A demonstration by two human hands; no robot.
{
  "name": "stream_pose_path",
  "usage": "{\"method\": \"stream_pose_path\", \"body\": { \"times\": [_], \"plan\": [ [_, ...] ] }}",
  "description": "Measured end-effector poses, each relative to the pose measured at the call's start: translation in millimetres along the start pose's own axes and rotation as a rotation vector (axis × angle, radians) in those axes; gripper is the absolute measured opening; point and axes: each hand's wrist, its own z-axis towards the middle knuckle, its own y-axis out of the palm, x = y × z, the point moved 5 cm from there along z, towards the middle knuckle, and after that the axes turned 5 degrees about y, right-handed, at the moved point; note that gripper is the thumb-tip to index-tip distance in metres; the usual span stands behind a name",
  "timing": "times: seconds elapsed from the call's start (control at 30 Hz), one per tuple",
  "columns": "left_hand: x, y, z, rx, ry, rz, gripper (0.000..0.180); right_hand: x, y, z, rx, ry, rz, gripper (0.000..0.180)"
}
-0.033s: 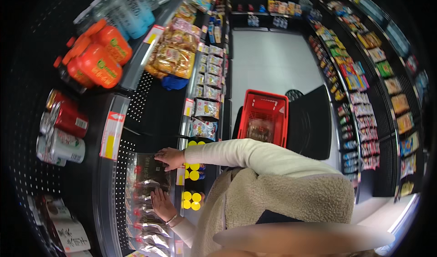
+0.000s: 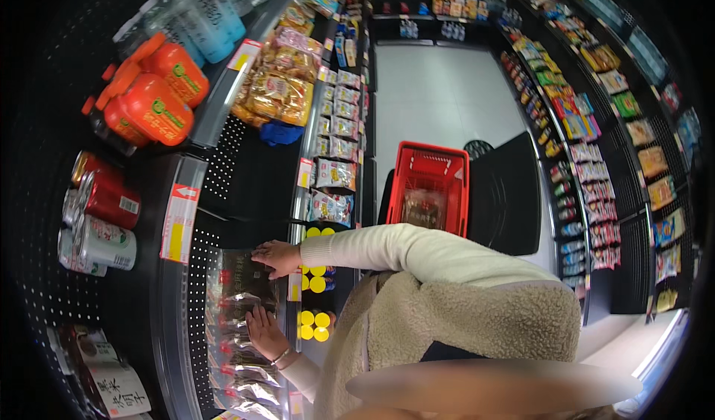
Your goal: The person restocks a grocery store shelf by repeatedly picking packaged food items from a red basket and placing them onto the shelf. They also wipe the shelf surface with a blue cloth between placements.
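Note:
Both my hands rest on a row of dark, shiny plastic packets (image 2: pixel 249 375) lined up on a black perforated shelf (image 2: pixel 199 293). My right hand (image 2: pixel 277 259), at the end of a cream sleeve, lies with fingers outstretched on the farthest packet (image 2: pixel 237 272). Closer to me, my left hand (image 2: pixel 266 333) wears a bracelet and lies flat on the packets, its fingers extended. Neither hand visibly grips anything. The hands cover parts of the packets beneath them.
A red shopping basket (image 2: pixel 463 189) holding a brown packet (image 2: pixel 423 210) stands behind on the right. Yellow-lidded containers (image 2: pixel 315 326) sit below the shelf edge. Above left are orange bottles (image 2: pixel 160 107) and drink cans (image 2: pixel 112 196). Bagged bread (image 2: pixel 279 96) lies farther along.
My view has shifted very slightly against the shelves. Both hands keep their places on the packets.

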Motion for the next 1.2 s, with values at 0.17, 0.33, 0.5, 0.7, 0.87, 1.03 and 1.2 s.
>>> {"method": "stream_pose_path", "body": {
  "times": [0.17, 0.33, 0.5, 0.7, 0.87, 1.03, 1.2],
  "plan": [
    [-5.6, -4.7, 24.3, -0.047, -0.052, -0.071, 0.049, 2.8, 5.8, 1.5, 0.008, -0.005, 0.077, 0.088],
    [-2.5, 15.4, 48.3, -0.134, -0.117, 0.073, 0.026, 4.6, -8.6, 5.0, -0.066, 0.009, 0.179, 0.079],
    [-9.3, 21.0, 68.2, -0.164, 0.052, 0.437, 0.035, 10.5, -25.5, -1.4, 0.001, -0.010, 0.477, 0.068],
    [-34.5, 25.1, 91.6, 0.084, 0.018, 0.314, 0.052, 26.2, -34.3, -11.8, 0.124, 0.333, 1.293, 0.044],
    [-13.4, 61.9, 46.8, 0.006, 0.172, 0.291, 0.053, 45.5, -55.2, -34.4, 0.327, 0.542, 1.671, 0.051],
    [-19.9, 147.5, -6.1, -0.371, 0.282, 0.580, 0.056, 51.2, -82.3, -86.7, 0.071, 0.170, 1.683, 0.035],
    [-79.9, 190.9, -33.5, -0.495, 0.133, 0.572, 0.057, 109.4, -90.4, -184.4, 0.109, 0.167, 1.501, 0.043]
  ]
}}
